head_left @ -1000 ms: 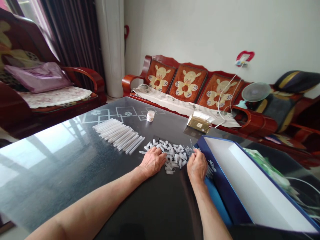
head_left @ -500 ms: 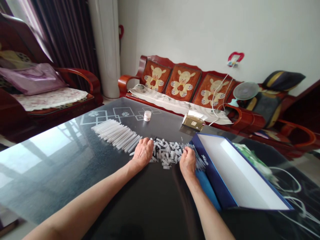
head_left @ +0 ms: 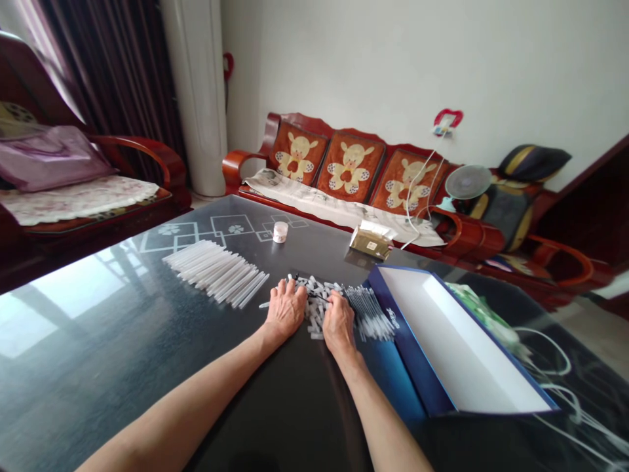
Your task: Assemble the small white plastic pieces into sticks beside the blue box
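My left hand (head_left: pixel 285 309) and my right hand (head_left: pixel 338 324) rest close together on a heap of small white and black caps (head_left: pixel 317 298) on the dark glass table (head_left: pixel 122 341). Both hands are curled over the heap, fingers bent, pressing in from each side. I cannot tell whether either holds a piece. A bundle of thin clear refills (head_left: pixel 369 311) lies just right of my right hand. A row of white tubes (head_left: pixel 211 267) lies to the left of the heap.
An open blue box with a white inside (head_left: pixel 457 344) lies at the right, white cables (head_left: pixel 565 387) beyond it. A small white jar (head_left: pixel 280 231) and a gold packet (head_left: pixel 369 241) stand farther back. A red wooden sofa (head_left: pixel 354 177) lines the wall.
My hands have moved toward each other, squeezing the spread caps into a tighter heap. The right hand left the refill bundle. The camera has turned a little to the right.
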Motion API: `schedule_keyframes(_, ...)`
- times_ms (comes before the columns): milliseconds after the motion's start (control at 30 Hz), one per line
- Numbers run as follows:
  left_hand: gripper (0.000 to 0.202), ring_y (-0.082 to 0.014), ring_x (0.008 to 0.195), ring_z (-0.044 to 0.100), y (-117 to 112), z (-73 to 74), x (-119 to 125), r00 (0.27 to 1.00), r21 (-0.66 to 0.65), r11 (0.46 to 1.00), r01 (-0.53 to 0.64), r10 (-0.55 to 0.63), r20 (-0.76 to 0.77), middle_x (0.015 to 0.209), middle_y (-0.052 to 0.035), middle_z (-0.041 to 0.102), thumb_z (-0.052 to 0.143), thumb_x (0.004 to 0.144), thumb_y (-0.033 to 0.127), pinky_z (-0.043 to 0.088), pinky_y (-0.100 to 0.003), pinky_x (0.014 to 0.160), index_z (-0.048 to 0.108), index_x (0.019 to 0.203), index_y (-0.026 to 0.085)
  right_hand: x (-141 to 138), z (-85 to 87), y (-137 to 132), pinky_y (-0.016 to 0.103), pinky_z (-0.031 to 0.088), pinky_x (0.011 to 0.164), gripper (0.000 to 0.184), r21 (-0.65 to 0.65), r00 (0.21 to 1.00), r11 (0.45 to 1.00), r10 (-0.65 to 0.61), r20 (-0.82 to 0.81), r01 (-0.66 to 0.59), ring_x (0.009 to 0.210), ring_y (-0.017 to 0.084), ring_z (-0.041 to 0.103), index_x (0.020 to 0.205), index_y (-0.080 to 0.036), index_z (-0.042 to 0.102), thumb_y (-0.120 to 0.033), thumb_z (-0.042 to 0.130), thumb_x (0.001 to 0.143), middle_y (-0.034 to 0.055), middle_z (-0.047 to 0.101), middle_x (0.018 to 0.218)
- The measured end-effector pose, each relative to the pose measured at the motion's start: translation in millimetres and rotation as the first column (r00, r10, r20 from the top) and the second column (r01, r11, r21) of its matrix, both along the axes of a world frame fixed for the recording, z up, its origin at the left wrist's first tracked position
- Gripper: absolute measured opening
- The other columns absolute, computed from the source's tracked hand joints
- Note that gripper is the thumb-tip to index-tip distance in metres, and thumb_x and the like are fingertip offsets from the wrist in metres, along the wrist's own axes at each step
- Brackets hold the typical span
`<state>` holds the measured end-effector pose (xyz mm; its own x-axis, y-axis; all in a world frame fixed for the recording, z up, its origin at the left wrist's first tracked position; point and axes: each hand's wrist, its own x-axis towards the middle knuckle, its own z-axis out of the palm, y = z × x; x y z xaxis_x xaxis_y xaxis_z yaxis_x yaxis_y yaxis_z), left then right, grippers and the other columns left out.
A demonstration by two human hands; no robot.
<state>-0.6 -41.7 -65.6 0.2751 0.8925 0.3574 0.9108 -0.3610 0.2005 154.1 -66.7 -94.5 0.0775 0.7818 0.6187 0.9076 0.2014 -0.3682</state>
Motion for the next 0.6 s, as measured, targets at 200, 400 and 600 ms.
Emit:
schedule_keyframes(200, 0.028, -0.0327, 0.114, 0.042, 9.2, -1.1, 3.6, 1.0, 0.017, 1.0, 0.001, 0.0, -0.013, 0.118, -0.0118, 0.052, 0.031, 0.094, 0.028, 0.04, -0.045, 0.084, 0.057, 0.097, 0.02, -5.6, 2.6, 5.4, 0.04, 0.039, 0.091, 0.024, -0.041, 0.999, 0.999, -0.029, 0.014, 0.029, 0.109, 0.023, 0.053, 0.101, -0.016, 0.051, -0.008, 0.036, 0.085, 0.0131, 0.059, 0.115)
schedule_keyframes(400, 0.028, -0.031, 0.111, 0.044, 16.5, 0.4, 7.0, 1.0, 0.022, 1.0, -0.002, 0.002, -0.008, 0.114, -0.0112, 0.054, 0.031, 0.095, 0.029, 0.04, -0.044, 0.084, 0.057, 0.095, 0.02, -5.3, 5.2, 16.4, 0.04, 0.039, 0.091, 0.023, -0.003, 0.999, 1.0, -0.029, -0.016, 0.029, 0.108, 0.023, 0.053, 0.1, -0.016, 0.052, -0.009, 0.037, 0.084, 0.0138, 0.059, 0.113)
schedule_keyframes(600, 0.025, -0.0305, 0.121, 0.039, 5.2, 3.2, 1.3, 0.999, 0.076, 0.997, 0.032, -0.032, -0.002, 0.122, -0.0103, 0.052, 0.033, 0.094, 0.024, 0.039, -0.043, 0.089, 0.057, 0.101, 0.02, -13.9, 20.9, -10.5, 0.042, 0.035, 0.095, 0.019, 0.163, 0.997, 0.987, 0.025, -0.078, -0.012, 0.114, 0.022, 0.049, 0.099, -0.018, 0.05, -0.013, 0.036, 0.088, 0.0121, 0.058, 0.117)
